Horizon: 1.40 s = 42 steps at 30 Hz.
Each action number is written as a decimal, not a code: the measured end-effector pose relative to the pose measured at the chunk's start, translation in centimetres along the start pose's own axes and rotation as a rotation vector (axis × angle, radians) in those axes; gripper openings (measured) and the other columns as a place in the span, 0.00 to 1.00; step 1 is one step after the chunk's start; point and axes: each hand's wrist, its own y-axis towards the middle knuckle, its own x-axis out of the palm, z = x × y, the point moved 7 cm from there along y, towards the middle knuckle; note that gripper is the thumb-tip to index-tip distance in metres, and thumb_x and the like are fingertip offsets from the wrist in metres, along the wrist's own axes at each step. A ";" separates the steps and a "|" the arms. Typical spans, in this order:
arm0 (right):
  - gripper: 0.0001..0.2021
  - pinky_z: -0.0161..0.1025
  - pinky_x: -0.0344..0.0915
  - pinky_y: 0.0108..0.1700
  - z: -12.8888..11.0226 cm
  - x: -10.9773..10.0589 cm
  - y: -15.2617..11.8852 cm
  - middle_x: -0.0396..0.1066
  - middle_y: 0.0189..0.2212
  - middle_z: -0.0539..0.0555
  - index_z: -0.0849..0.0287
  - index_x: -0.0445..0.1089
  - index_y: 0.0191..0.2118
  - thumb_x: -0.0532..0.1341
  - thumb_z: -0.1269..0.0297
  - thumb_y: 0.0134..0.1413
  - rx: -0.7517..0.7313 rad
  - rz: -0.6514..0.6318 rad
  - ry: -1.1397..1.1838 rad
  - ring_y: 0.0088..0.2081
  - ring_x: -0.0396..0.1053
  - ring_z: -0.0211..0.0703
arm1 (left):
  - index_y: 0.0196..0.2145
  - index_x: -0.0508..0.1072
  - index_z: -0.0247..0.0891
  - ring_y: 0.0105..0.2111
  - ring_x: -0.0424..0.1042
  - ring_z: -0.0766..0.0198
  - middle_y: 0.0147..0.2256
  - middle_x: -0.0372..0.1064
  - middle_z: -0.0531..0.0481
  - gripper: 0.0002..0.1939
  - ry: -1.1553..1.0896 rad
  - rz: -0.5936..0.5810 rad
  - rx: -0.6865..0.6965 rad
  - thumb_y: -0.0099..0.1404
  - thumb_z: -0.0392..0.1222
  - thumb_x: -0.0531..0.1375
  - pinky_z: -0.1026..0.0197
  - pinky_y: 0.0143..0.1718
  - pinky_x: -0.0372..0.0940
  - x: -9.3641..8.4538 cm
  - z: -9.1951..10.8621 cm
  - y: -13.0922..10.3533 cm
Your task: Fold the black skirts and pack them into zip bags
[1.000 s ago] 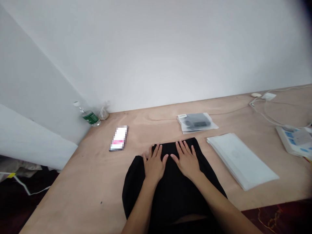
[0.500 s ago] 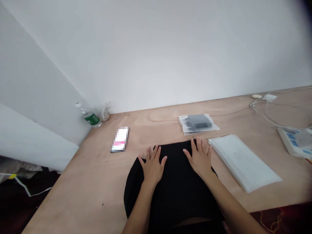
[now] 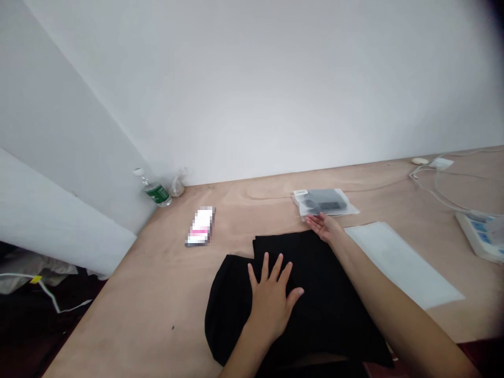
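Observation:
A black cloth (image 3: 315, 294) lies spread on the wooden table (image 3: 157, 294), its left part sticking out in a rounded shape. My left hand (image 3: 271, 299) rests flat on the middle of the cloth, fingers spread, holding nothing. Beyond the cloth's far right edge is my right hand (image 3: 322, 228), turned partly palm up with its fingers extended and apart. Its fingertips are at the near edge of a clear plastic packet (image 3: 325, 202) with dark contents; whether they touch it is unclear. My right forearm passes over the cloth's right side and partly hides the white bags (image 3: 401, 262).
At the left stands a phone-sized device lying flat, a phone (image 3: 200, 226) with a lit screen. A green-labelled bottle (image 3: 158, 194) and a small plastic bag (image 3: 177, 186) are by the wall. White cables (image 3: 429, 184) and a white-and-blue power strip (image 3: 480, 233) lie at the right.
My left hand has slid nearer and to the right on the cloth. My right hand has left the cloth's surface and turned over by the packet. The cloth's right side has spread outward.

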 end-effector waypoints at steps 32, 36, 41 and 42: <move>0.11 0.34 0.52 0.31 2.3 7.4 -12.4 0.60 0.23 0.47 0.59 0.64 0.24 0.55 0.59 0.53 -0.242 -0.895 -0.825 0.28 0.56 0.35 | 0.20 0.58 0.37 0.24 0.53 0.68 0.22 0.53 0.56 0.18 -0.912 0.004 -0.206 0.62 0.51 0.50 0.66 0.25 0.50 -2.0 -2.3 3.1; 0.13 0.34 0.50 0.28 2.2 6.9 -13.0 0.55 0.21 0.45 0.59 0.60 0.21 0.53 0.61 0.54 -0.251 -0.954 -0.872 0.25 0.53 0.34 | 0.19 0.59 0.37 0.22 0.53 0.68 0.20 0.53 0.57 0.18 -0.951 0.041 -0.281 0.60 0.52 0.52 0.66 0.23 0.49 -2.0 -3.6 2.6; 0.12 0.33 0.52 0.29 1.3 3.8 -13.3 0.57 0.20 0.45 0.59 0.62 0.21 0.54 0.62 0.53 -0.208 -0.963 -0.910 0.25 0.54 0.33 | 0.21 0.66 0.35 0.22 0.55 0.67 0.20 0.57 0.56 0.18 -1.004 0.116 -0.385 0.58 0.54 0.53 0.66 0.24 0.51 -2.8 -6.7 1.8; 0.12 0.32 0.53 0.29 1.1 3.1 -13.2 0.57 0.20 0.45 0.59 0.62 0.21 0.55 0.62 0.52 -0.196 -0.953 -0.912 0.25 0.55 0.33 | 0.22 0.67 0.35 0.22 0.56 0.67 0.20 0.58 0.56 0.18 -1.015 0.135 -0.404 0.58 0.53 0.54 0.66 0.25 0.51 -3.1 -7.3 1.6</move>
